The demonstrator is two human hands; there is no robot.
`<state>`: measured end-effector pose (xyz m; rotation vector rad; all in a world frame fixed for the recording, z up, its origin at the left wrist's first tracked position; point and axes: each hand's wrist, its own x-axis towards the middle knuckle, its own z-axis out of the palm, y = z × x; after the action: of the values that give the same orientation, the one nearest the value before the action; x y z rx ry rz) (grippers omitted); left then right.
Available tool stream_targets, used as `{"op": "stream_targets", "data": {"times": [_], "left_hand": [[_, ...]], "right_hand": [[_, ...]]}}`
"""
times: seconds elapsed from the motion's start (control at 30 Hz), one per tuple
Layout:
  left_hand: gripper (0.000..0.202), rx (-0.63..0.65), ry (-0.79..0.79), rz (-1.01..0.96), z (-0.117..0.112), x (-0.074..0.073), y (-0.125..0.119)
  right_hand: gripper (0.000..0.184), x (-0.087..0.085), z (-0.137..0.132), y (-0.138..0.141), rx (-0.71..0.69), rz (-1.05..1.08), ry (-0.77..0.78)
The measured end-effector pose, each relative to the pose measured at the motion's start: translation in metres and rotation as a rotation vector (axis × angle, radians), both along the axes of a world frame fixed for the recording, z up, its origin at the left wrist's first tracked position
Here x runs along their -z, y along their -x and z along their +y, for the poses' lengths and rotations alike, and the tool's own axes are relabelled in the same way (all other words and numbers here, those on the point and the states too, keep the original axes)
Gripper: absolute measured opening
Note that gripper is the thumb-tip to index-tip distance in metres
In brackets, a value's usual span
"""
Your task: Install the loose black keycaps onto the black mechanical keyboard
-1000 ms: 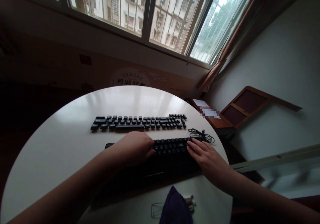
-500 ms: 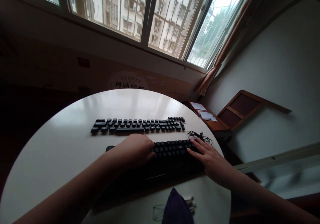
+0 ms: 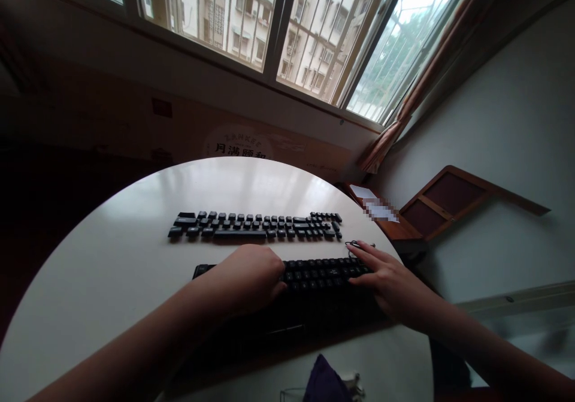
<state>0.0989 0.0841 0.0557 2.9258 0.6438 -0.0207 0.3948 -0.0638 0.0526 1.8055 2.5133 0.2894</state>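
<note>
A black keyboard (image 3: 321, 273) lies on the round white table (image 3: 112, 252) in front of me. My left hand (image 3: 247, 276) rests curled over the keyboard's left half, fingers bent down onto the keys and hiding what is under them. My right hand (image 3: 389, 279) lies flat on the keyboard's right end, fingers stretched out over the keys. Beyond the keyboard, several loose black keycaps (image 3: 256, 226) are laid out in rows in a keyboard pattern. The keyboard's coiled black cable (image 3: 357, 245) peeks out by my right fingertips.
A dark purple cloth (image 3: 326, 384) and a wire tool lie at the table's near edge. A wooden chair or frame (image 3: 440, 201) with papers stands to the right by the wall. Barred windows (image 3: 287, 24) run behind the table.
My right hand has slid a little further right along the keyboard, now covering most of the cable. The view has shifted slightly; my left hand stays curled on the keys.
</note>
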Motion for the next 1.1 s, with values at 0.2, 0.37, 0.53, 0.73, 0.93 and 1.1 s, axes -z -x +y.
{"op": "stream_targets", "data": {"times": [0.2,0.37,0.53,0.73,0.93,1.1], "left_hand": [[0.023,-0.007,0.013,0.003,0.0,0.001,0.0],[0.023,-0.017,0.01,0.014,0.0,0.001,-0.001],[0.024,-0.017,0.027,0.01,-0.001,-0.003,0.001],[0.023,-0.021,0.084,0.01,-0.003,-0.007,0.004],[0.026,-0.03,0.098,0.049,-0.005,-0.011,0.005],[0.026,-0.033,0.121,0.088,-0.006,-0.017,0.005]], "right_hand": [[0.039,-0.031,0.045,-0.009,-0.05,0.056,-0.186],[0.022,-0.034,0.117,-0.023,0.02,0.062,-0.164],[0.02,-0.017,0.177,-0.037,0.113,0.065,-0.119],[0.019,0.001,0.208,-0.042,0.137,0.048,0.02],[0.021,0.01,0.224,-0.045,0.148,0.032,0.103],[0.022,0.012,0.229,-0.045,0.151,0.014,0.15]]}}
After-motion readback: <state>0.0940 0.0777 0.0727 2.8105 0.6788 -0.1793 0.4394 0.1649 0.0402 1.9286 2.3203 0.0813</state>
